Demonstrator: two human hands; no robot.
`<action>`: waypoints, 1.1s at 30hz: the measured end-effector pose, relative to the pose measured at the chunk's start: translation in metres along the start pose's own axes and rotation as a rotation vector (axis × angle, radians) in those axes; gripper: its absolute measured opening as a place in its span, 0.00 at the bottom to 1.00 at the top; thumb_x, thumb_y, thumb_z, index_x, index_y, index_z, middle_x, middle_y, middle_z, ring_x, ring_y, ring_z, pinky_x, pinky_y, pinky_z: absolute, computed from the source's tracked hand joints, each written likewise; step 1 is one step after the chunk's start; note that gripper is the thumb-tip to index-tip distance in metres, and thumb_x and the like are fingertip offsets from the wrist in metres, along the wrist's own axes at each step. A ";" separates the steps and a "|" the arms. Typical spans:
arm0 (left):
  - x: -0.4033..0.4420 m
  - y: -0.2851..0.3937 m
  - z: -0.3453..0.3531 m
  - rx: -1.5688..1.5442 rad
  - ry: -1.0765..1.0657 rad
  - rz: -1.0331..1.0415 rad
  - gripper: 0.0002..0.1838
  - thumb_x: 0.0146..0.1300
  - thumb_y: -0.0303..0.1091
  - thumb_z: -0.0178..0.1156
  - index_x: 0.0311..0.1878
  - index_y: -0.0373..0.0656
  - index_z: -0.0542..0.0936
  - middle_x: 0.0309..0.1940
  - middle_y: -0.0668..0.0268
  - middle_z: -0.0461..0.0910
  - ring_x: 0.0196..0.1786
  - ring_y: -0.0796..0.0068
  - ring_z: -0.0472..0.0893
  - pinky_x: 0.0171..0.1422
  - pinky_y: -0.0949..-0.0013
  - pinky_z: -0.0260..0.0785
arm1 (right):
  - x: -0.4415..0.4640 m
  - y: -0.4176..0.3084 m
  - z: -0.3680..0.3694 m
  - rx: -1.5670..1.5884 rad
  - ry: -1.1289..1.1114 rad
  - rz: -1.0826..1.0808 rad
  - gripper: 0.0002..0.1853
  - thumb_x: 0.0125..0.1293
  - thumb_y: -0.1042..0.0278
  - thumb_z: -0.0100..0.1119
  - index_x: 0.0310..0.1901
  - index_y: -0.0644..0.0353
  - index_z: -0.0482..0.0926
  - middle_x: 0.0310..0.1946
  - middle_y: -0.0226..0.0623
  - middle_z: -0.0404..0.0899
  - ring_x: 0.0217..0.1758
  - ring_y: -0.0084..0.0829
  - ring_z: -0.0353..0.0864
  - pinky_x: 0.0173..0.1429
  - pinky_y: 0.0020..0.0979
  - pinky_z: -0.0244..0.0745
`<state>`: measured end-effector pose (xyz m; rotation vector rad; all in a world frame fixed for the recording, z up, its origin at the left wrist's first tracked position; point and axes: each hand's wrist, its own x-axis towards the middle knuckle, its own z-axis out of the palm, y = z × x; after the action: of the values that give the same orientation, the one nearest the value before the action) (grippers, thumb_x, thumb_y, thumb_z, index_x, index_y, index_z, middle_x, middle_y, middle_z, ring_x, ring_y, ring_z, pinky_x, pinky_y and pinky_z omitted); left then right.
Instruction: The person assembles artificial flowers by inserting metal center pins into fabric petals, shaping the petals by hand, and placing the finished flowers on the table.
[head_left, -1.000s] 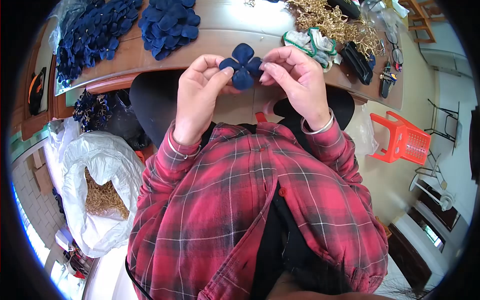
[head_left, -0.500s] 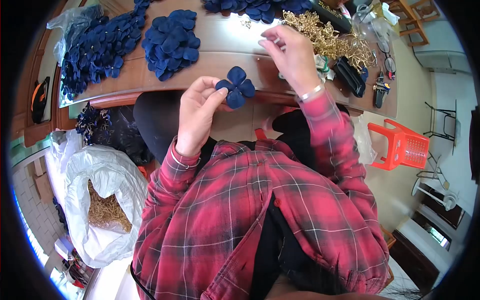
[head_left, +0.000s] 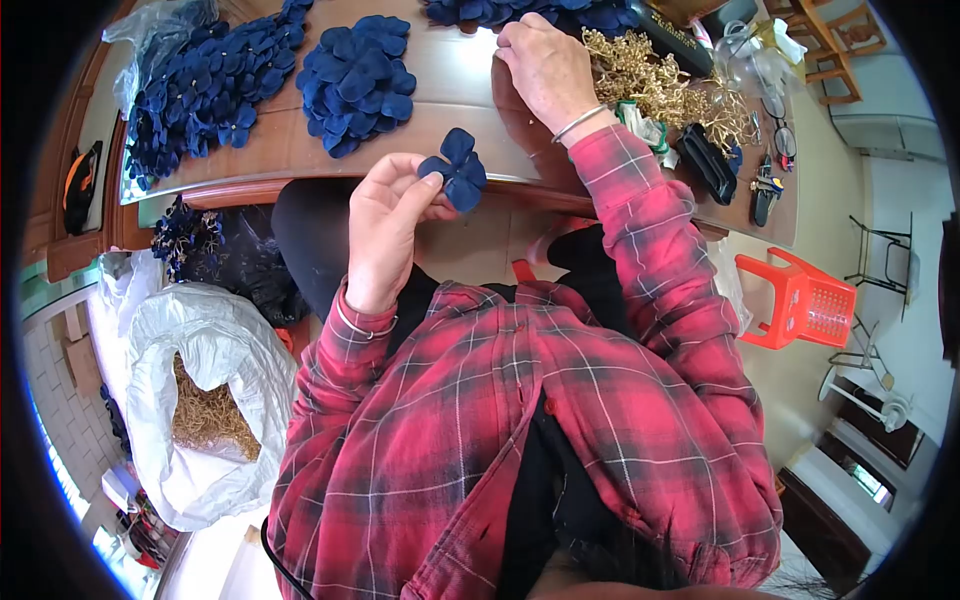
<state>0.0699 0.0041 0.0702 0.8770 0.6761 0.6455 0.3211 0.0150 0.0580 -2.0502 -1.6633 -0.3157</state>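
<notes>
So the left hand (head_left: 385, 222) has its fingers pinched on a blue flower (head_left: 455, 172), just off the near edge of the desk (head_left: 440, 150). Right hand (head_left: 548, 68) is over the far side of the desk, fingers bent down, can't tell if they've got anything. Blue petal pile (head_left: 357, 85) sits on the desk's left half, gold sprigs (head_left: 650, 80) on its right.

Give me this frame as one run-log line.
left hand: pinching blue flower | right hand: over tabletop, grip unclear | nearby: gold sprigs, navy petal heaps
</notes>
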 end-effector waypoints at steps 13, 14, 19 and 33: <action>-0.009 0.004 0.011 -0.006 -0.033 -0.005 0.08 0.71 0.22 0.58 0.51 0.34 0.74 0.37 0.58 0.83 0.34 0.74 0.82 0.42 0.76 0.77 | -0.060 -0.037 -0.092 1.286 -0.360 0.473 0.08 0.72 0.77 0.53 0.45 0.68 0.82 0.31 0.33 0.80 0.32 0.20 0.79 0.40 0.20 0.76; -0.010 0.005 0.012 -0.006 -0.033 -0.010 0.08 0.71 0.22 0.58 0.51 0.34 0.74 0.37 0.58 0.83 0.34 0.74 0.82 0.42 0.76 0.77 | -0.066 -0.039 -0.096 1.286 -0.360 0.478 0.08 0.72 0.77 0.53 0.45 0.68 0.82 0.31 0.33 0.80 0.32 0.20 0.79 0.40 0.20 0.76; -0.017 0.007 0.020 -0.024 -0.087 -0.033 0.08 0.71 0.22 0.58 0.51 0.33 0.74 0.37 0.58 0.83 0.34 0.74 0.82 0.42 0.76 0.77 | -0.091 -0.047 -0.106 1.385 -0.414 0.487 0.08 0.69 0.80 0.55 0.47 0.68 0.82 0.32 0.33 0.82 0.31 0.21 0.80 0.39 0.18 0.77; -0.024 0.007 0.028 0.015 -0.151 -0.024 0.09 0.72 0.24 0.55 0.52 0.33 0.73 0.36 0.56 0.83 0.33 0.73 0.83 0.42 0.76 0.76 | -0.116 -0.067 -0.100 1.428 -0.270 0.576 0.08 0.66 0.81 0.64 0.46 0.67 0.83 0.37 0.34 0.82 0.32 0.20 0.77 0.40 0.18 0.75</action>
<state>0.0748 -0.0230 0.0953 0.9203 0.5554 0.5479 0.2407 -0.1236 0.1053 -1.2694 -0.7855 1.0688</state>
